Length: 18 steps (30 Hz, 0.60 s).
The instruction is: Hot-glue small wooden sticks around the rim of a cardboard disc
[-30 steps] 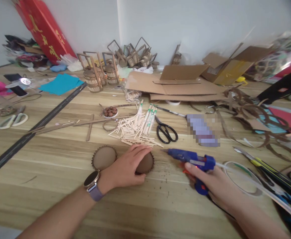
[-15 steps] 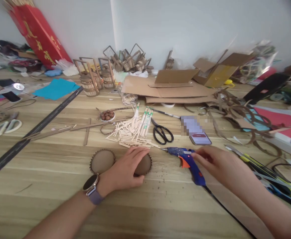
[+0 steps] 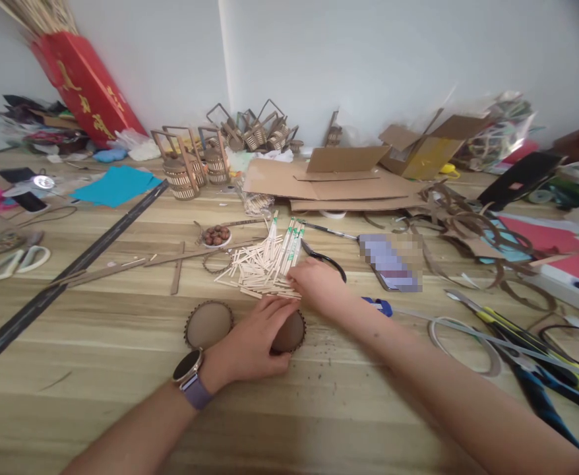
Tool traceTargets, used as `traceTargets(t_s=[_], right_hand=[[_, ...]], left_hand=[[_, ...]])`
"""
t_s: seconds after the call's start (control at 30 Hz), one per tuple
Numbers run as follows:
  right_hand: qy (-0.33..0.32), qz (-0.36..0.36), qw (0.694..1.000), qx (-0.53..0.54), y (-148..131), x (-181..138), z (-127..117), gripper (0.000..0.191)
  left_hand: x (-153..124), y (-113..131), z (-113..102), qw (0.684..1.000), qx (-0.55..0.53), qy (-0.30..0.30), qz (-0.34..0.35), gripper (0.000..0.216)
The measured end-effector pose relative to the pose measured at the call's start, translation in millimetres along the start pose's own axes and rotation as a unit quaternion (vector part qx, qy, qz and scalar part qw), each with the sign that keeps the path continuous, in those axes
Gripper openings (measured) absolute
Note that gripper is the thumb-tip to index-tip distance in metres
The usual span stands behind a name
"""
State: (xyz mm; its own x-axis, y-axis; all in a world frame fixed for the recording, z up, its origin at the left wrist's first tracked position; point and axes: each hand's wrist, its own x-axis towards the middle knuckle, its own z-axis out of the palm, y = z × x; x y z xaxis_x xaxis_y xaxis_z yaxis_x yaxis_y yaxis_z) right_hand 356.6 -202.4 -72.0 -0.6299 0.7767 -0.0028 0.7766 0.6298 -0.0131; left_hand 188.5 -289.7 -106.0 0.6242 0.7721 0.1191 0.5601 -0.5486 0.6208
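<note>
My left hand rests palm down on a round brown cardboard disc with a scalloped rim, fingers curled over it. A second such disc lies just to its left. My right hand reaches across to the near edge of a pile of short wooden sticks; its fingertips are hidden against the sticks. The blue glue gun lies on the table behind my right forearm, mostly hidden. A watch with a purple strap is on my left wrist.
Black scissors and a phone lie right of the sticks. Flat cardboard sheets and small woven baskets sit farther back. A long black ruler runs diagonally at left. Cardboard rings and strips clutter the right.
My right hand let go of the glue gun, which now lies on the table, and moved left to the stick pile. My left hand stayed on the disc.
</note>
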Motion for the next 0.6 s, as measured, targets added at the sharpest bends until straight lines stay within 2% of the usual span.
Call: traceTargets(t_s=[0.13,0.27,0.43,0.5,0.6], right_hand=[[0.006,-0.011,0.999,0.040,-4,1,3,0.023],[0.043,0.005,0.994,0.103,-2,-15,-5,0.027],[0.094,0.048,0.976,0.192,-2,-47,-10,0.018],[0.104,0.070,0.964,0.234,-6,-59,-7,0.013],[0.106,0.070,0.926,0.357,-17,-74,-1,0.021]], left_hand=[[0,0,-1,1.000,0.002,0.003,0.004,0.083],[0,0,0,1.000,0.005,0.003,0.004,0.081],[-1,2,0,1.000,0.005,0.010,0.004,0.080],[-1,2,0,1.000,0.007,0.009,0.003,0.080],[0,3,-1,1.000,0.006,0.015,0.003,0.077]])
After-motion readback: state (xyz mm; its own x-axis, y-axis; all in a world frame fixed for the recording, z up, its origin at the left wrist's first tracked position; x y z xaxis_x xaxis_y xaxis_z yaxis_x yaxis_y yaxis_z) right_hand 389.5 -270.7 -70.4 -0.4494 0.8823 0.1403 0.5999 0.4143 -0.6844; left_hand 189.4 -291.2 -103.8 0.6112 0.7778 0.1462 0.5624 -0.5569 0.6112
